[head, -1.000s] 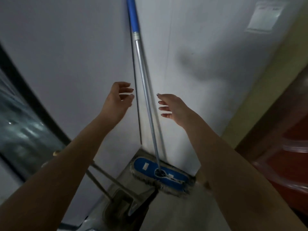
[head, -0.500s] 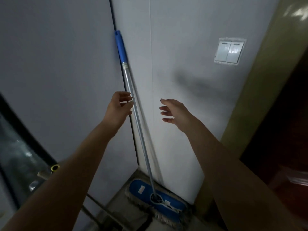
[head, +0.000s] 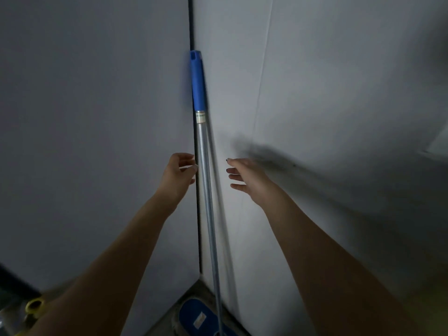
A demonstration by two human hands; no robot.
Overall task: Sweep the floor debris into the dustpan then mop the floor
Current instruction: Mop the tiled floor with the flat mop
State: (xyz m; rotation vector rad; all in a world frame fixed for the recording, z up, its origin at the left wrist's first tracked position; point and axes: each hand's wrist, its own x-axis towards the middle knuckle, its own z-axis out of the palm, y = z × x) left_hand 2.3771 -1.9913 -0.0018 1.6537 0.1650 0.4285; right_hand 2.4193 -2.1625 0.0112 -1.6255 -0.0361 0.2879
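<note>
A mop leans upright in the corner of two white walls. Its silver handle [head: 204,180] ends in a blue grip [head: 198,81] at the top, and its flat blue head [head: 194,318] lies on the floor at the bottom edge. My left hand [head: 178,174] is just left of the handle with fingers loosely curled, fingertips at or almost at the pole, gripping nothing. My right hand [head: 244,175] hovers to the right of the handle with fingers spread, a short gap away from it.
White walls [head: 97,141] close in on both sides of the corner. A yellow-tipped handle end [head: 35,305] shows at the bottom left, beside a dark frame [head: 14,277]. A pale plate [head: 440,144] sits at the right edge.
The view has tilted up and moved closer, so the mop's blue grip sits lower in the frame. Both hands stay either side of the handle, the left one closer to the pole.
</note>
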